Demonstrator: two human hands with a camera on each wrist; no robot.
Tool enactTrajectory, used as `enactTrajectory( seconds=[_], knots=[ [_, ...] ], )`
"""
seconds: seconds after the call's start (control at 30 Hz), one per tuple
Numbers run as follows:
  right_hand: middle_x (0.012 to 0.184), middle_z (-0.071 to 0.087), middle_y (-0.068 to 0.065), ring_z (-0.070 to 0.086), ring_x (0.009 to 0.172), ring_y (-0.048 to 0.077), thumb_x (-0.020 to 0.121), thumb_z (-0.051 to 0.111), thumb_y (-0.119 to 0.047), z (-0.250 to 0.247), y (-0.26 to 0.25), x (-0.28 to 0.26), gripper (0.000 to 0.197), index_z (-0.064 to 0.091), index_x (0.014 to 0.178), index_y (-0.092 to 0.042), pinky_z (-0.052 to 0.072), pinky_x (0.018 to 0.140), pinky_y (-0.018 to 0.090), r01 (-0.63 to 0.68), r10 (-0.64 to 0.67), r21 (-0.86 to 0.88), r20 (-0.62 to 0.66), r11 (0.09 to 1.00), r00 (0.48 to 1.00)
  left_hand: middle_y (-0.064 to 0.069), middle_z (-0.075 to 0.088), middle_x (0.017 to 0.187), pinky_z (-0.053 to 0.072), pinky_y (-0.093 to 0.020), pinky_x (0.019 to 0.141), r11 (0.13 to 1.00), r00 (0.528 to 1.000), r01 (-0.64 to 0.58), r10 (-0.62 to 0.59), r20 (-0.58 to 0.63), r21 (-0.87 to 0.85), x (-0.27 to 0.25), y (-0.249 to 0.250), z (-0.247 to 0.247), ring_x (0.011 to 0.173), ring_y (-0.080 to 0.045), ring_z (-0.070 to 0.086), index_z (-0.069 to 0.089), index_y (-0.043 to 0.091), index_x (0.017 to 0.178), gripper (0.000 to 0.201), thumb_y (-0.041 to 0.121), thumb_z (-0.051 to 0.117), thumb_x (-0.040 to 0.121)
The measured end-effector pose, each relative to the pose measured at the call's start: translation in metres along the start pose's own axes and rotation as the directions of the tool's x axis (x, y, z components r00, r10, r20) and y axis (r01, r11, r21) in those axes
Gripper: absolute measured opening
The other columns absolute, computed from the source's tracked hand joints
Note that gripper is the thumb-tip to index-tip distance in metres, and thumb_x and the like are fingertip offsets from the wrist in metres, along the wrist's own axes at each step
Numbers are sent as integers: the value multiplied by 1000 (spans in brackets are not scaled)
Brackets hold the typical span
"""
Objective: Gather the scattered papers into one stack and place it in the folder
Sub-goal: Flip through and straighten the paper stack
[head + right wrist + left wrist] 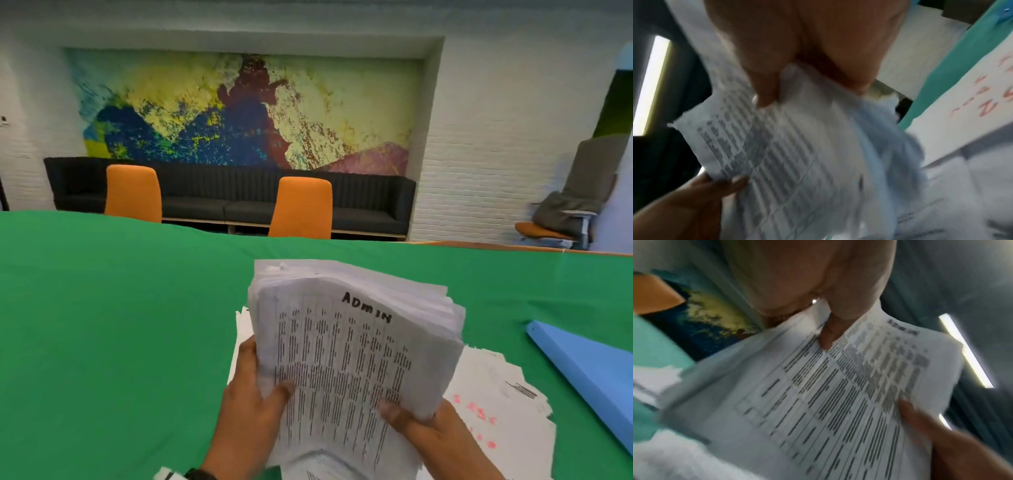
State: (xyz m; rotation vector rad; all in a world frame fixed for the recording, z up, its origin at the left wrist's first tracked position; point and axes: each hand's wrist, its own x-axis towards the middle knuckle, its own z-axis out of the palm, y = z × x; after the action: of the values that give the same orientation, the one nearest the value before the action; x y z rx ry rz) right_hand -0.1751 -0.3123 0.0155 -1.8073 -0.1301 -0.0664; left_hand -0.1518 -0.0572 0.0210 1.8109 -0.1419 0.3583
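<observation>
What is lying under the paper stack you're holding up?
More loose papers on the green tablecloth, one with red writing. Both hands grip the stack, which hides how many sheets lie beneath.

Both hands, left hand (255, 387) and right hand (428, 431), are raised, fingers curled (thumbs uppermost).

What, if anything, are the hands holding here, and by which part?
Both hands hold the stack of papers by its near bottom edge: the left hand grips the lower left corner, the right hand the lower right corner, thumbs on the top sheet.
</observation>
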Motion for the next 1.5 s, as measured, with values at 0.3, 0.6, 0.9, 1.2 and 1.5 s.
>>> enactTrajectory(
  seconds=[0.3, 0.6, 0.9, 1.2, 1.5],
  knots=[
    [119, 75, -1, 70, 112, 18, 92, 66, -29, -28, -3, -2, 28, 69, 119, -23, 51, 104, 46, -77, 85, -57, 158, 995, 984, -9, 70, 126, 53, -53, 97, 892, 906, 269, -107, 409, -363, -6, 8, -31, 116, -34, 67, 62, 23, 126, 51, 17, 80, 79],
    [116, 73, 11, 68, 111, 32, 95, 64, -35, -23, -10, 10, 24, 69, 114, -20, 52, 99, 58, 42, -38, -46, 82, 998, 996, 17, 70, 121, 50, -42, 105, 993, 957, 112, -121, 265, 46, -28, 4, -2, 114, -5, 65, 49, 37, 134, 52, 4, 59, 96],
    [113, 77, 12, 72, 109, 28, 75, 80, -12, -41, 5, 1, 29, 81, 103, -21, 59, 87, 33, -111, 58, 357, 155, 928, 986, -19, 65, 132, 61, -46, 84, 709, 767, 454, -1, 642, -540, 17, 17, -33, 110, -34, 69, 60, 14, 134, 71, 38, 86, 73],
    [124, 68, -12, 67, 110, 7, 103, 51, -25, 11, -12, 1, 34, 47, 135, -37, 57, 97, 35, 23, 8, -313, 97, 949, 995, 6, 66, 106, 52, -16, 65, 1000, 996, 2, 1, 87, -27, 8, 31, 33, 89, -13, 66, 49, 36, 123, 39, 6, 54, 99],
    [126, 69, -16, 67, 113, 3, 72, 71, -63, 12, -1, -13, 72, 50, 136, -37, 57, 96, 37, 121, -119, 22, -81, 992, 990, 6, 72, 109, 59, -38, 87, 976, 994, 111, -109, 21, -185, -10, 4, 26, 94, -5, 72, 54, 35, 116, 42, 20, 77, 84]
  ],
)
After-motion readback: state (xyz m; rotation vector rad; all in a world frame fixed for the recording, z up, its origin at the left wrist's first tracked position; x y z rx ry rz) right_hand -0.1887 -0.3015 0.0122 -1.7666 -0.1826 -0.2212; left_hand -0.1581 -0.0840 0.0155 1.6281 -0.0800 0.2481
